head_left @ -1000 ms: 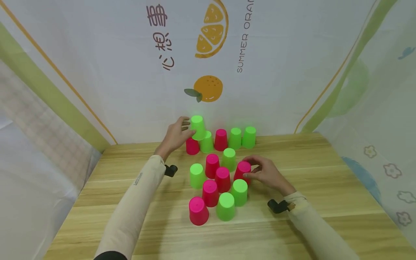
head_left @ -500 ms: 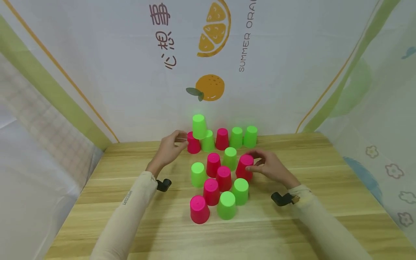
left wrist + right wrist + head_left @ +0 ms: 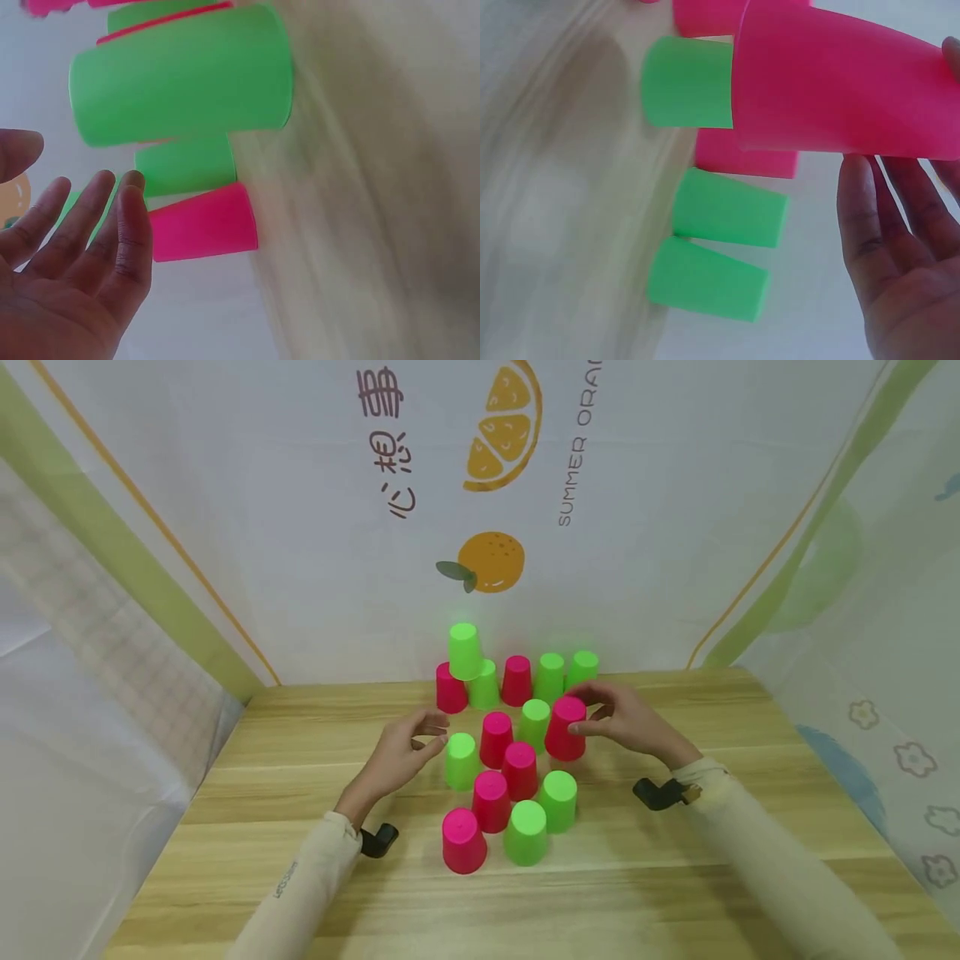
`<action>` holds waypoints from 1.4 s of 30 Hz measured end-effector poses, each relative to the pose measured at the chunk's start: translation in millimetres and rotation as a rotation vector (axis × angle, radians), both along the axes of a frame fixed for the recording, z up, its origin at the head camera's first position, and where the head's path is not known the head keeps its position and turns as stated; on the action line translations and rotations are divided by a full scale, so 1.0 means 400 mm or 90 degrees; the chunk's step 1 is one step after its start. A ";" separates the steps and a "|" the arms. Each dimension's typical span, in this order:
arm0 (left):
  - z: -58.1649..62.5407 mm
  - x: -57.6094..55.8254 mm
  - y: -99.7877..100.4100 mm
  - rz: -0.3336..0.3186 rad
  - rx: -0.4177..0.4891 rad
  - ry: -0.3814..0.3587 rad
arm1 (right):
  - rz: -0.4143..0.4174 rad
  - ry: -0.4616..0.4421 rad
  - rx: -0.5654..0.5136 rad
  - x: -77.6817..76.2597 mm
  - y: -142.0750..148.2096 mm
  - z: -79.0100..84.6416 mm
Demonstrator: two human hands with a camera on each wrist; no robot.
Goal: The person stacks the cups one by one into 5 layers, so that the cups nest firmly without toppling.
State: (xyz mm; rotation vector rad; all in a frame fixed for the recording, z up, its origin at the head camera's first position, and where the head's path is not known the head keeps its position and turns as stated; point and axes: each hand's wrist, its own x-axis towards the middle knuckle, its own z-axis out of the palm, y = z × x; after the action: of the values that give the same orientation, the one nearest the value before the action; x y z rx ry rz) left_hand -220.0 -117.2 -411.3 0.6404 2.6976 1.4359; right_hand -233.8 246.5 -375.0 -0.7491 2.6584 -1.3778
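Tabletop point(image 3: 600, 906) below, right fingers point(image 3: 859, 217) pinch pink cup point(image 3: 566, 732).

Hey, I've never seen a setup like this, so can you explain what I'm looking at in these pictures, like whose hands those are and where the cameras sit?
There's no machine here: it's a person working with two bare hands. The wide picture comes from a camera on their head, looking forward and down. The two closer, sideways-looking ones come from cameras on each wrist.

On the wooden table stand pink and green cups, all upside down. At the back is a row of five, with one green cup stacked on top at its left end. Behind hangs a pale cloth printed with oranges.

The right hand holds a pink cup, seemingly lifted off the table. The left hand holds nothing; it's beside another green cup.
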 end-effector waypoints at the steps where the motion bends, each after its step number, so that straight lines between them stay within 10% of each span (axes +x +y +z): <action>1: -0.003 0.007 0.000 0.001 0.001 0.000 | 0.004 0.000 0.002 -0.004 -0.002 0.007; 19: -0.040 0.117 -0.018 0.060 0.014 -0.018 | 0.014 0.009 0.025 -0.087 -0.084 0.127; 42: -0.078 0.225 -0.037 -0.082 0.012 -0.090 | -0.179 -0.091 -0.089 -0.277 -0.221 0.080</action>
State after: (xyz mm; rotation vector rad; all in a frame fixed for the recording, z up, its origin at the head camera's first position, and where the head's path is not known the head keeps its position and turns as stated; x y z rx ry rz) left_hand -130.2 -131.9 -442.6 0.6721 2.4902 1.4201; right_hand -344.5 158.2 -342.9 -0.2763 2.6531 -1.6256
